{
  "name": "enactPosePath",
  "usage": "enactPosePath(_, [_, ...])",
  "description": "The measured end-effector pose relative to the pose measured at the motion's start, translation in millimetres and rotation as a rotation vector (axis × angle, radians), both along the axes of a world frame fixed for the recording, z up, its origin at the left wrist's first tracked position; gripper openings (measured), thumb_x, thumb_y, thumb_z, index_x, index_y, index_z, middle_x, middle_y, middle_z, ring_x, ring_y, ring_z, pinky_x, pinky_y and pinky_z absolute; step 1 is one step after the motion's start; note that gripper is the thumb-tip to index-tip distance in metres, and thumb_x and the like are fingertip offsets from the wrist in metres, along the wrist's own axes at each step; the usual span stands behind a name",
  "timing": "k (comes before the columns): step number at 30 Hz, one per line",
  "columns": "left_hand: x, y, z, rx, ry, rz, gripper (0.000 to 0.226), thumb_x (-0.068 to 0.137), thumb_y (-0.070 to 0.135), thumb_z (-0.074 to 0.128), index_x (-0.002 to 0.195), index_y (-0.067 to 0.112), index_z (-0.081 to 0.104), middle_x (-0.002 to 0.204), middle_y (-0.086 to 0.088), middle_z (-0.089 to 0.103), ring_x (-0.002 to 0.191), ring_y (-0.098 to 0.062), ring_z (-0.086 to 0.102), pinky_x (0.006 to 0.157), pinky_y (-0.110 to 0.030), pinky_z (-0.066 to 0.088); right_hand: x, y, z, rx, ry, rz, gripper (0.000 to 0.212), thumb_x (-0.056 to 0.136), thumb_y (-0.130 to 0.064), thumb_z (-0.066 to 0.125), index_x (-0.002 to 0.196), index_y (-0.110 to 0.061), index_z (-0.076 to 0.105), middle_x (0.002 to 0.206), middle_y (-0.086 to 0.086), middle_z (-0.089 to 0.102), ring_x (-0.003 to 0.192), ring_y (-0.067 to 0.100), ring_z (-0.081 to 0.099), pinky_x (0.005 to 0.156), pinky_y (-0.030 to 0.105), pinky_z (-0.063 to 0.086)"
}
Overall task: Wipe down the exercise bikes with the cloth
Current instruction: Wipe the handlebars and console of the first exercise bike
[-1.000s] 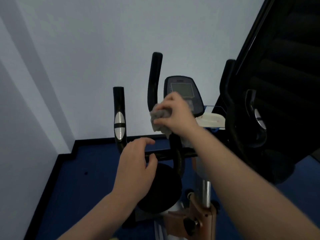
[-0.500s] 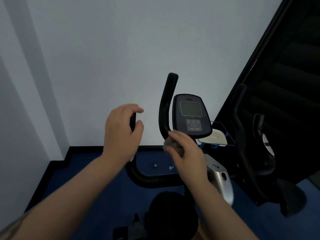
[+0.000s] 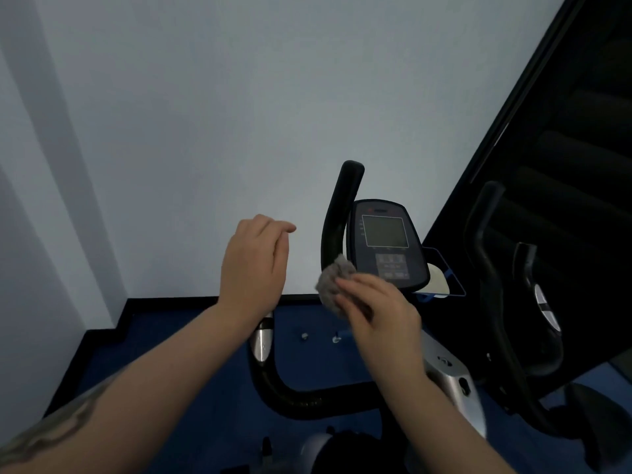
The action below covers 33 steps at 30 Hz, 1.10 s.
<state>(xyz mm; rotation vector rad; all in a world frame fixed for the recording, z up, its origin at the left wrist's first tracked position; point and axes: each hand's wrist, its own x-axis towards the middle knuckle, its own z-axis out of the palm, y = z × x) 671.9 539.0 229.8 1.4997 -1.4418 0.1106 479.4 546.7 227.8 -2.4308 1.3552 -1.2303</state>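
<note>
The exercise bike stands in front of me, with a dark console [image 3: 384, 244] and a black upright handlebar [image 3: 342, 206] to its left. My right hand [image 3: 379, 313] grips a crumpled grey cloth [image 3: 333, 285] and holds it against the base of that upright, at the console's lower left corner. My left hand [image 3: 254, 265] hovers in front of the top of the left handlebar, fingers loosely curled and holding nothing I can see. The handle's silver sensor [image 3: 261, 340] shows below the wrist. The curved lower bar [image 3: 307, 401] links both handles.
A second black bike [image 3: 496, 302] stands close on the right, against a dark panel [image 3: 564, 131]. Behind the console a clear blue-edged tray [image 3: 455, 285] holds a white object. A pale wall is ahead and left, above blue floor [image 3: 191, 336]. The black seat [image 3: 349, 453] is below.
My left hand has loosened from the left handle and its fingers have spread. My right hand came down from the console to the upright's base and stays there with more cloth showing.
</note>
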Motion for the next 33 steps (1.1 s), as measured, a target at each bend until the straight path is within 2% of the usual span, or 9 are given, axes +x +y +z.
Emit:
enactPosePath(3, [0.3, -1.5, 0.2, -0.023, 0.015, -0.001, 0.028, 0.097, 0.015, 0.042, 0.104, 0.011, 0.069, 0.097, 0.001, 0.064, 0.094, -0.014, 0.051, 0.08, -0.028, 0.044, -3.9, -22.1, 23.5, 0.06, -0.066, 0.059, 0.024, 0.078, -0.011, 0.076, 0.099, -0.024, 0.075, 0.099, -0.01, 0.072, 0.09, 0.003, 0.066, 0.084, 0.016, 0.051])
enactPosePath(6, [0.1, -0.2, 1.6, -0.019, 0.018, 0.002, 0.029, 0.097, 0.015, 0.041, 0.103, 0.011, 0.069, 0.097, 0.001, 0.064, 0.093, -0.015, 0.052, 0.079, -0.031, 0.045, 34.2, -49.0, 41.8, 0.036, -0.231, 0.005, 0.025, 0.082, -0.006, 0.071, 0.105, -0.016, 0.074, 0.118, -0.002, 0.068, 0.104, 0.005, 0.061, 0.095, 0.019, 0.047])
enactPosePath(9, [0.7, 0.2, 1.8, -0.014, 0.01, -0.006, 0.029, 0.097, 0.015, 0.041, 0.104, 0.011, 0.068, 0.097, 0.001, 0.063, 0.093, -0.014, 0.051, 0.078, -0.031, 0.045, 47.6, -34.2, 19.7, -0.002, -0.143, -0.078, 0.028, 0.085, -0.01, 0.07, 0.112, -0.015, 0.071, 0.128, 0.0, 0.063, 0.103, 0.001, 0.055, 0.094, 0.0, 0.03])
enactPosePath(14, [0.5, -0.8, 0.5, -0.034, 0.023, -0.013, 0.027, 0.097, 0.015, 0.042, 0.104, 0.012, 0.068, 0.096, 0.003, 0.063, 0.092, -0.013, 0.051, 0.078, -0.03, 0.045, 15.0, -33.1, 30.9, 0.121, -0.149, -0.009, 0.022, 0.081, -0.017, 0.074, 0.101, -0.024, 0.076, 0.099, -0.007, 0.075, 0.09, 0.004, 0.068, 0.083, 0.012, 0.05])
enactPosePath(19, [0.4, -1.1, 1.3, -0.036, 0.017, 0.002, 0.027, 0.096, 0.017, 0.042, 0.103, 0.014, 0.068, 0.094, 0.005, 0.062, 0.09, -0.011, 0.05, 0.077, -0.03, 0.045, 63.5, -63.7, 68.3, 0.004, -0.592, -0.067, 0.029, 0.085, -0.01, 0.069, 0.114, -0.015, 0.07, 0.12, -0.003, 0.066, 0.112, 0.002, 0.06, 0.093, 0.004, 0.039])
enactPosePath(24, [1.4, -1.9, -1.0, -0.036, 0.024, 0.0, 0.026, 0.095, 0.017, 0.043, 0.103, 0.014, 0.068, 0.093, 0.007, 0.061, 0.089, -0.009, 0.048, 0.077, -0.022, 0.039, 46.3, -43.2, 28.6, 0.196, -0.42, -0.122, 0.025, 0.083, -0.016, 0.073, 0.107, -0.023, 0.074, 0.094, -0.002, 0.075, 0.08, -0.001, 0.065, 0.078, 0.009, 0.05])
enactPosePath(27, [1.0, -2.5, -1.3, -0.029, 0.014, -0.005, 0.025, 0.095, 0.016, 0.044, 0.103, 0.014, 0.068, 0.092, 0.007, 0.061, 0.088, -0.008, 0.047, 0.077, -0.023, 0.04, 32.1, -66.0, 57.2, 0.221, -0.562, -0.084, 0.024, 0.082, -0.013, 0.072, 0.104, -0.022, 0.074, 0.093, -0.007, 0.074, 0.084, 0.0, 0.067, 0.078, 0.016, 0.054])
enactPosePath(30, [0.7, -2.4, -1.5, -0.032, 0.017, 0.0, 0.025, 0.095, 0.016, 0.044, 0.103, 0.015, 0.068, 0.09, 0.009, 0.059, 0.085, -0.008, 0.047, 0.075, -0.026, 0.042, 53.6, -83.2, 89.7, 0.147, -0.769, 0.057, 0.027, 0.088, -0.009, 0.065, 0.113, -0.02, 0.069, 0.099, -0.015, 0.069, 0.092, -0.007, 0.064, 0.078, 0.006, 0.047])
enactPosePath(33, [2.4, -3.3, -3.3, -0.036, 0.017, -0.005, 0.027, 0.095, 0.02, 0.041, 0.103, 0.016, 0.067, 0.09, 0.011, 0.058, 0.086, -0.007, 0.047, 0.075, -0.027, 0.043, 79.2, -81.3, 81.6, 0.191, -0.796, 0.13, 0.033, 0.093, -0.017, 0.06, 0.124, -0.027, 0.06, 0.115, -0.01, 0.065, 0.107, -0.005, 0.058, 0.091, 0.014, 0.047])
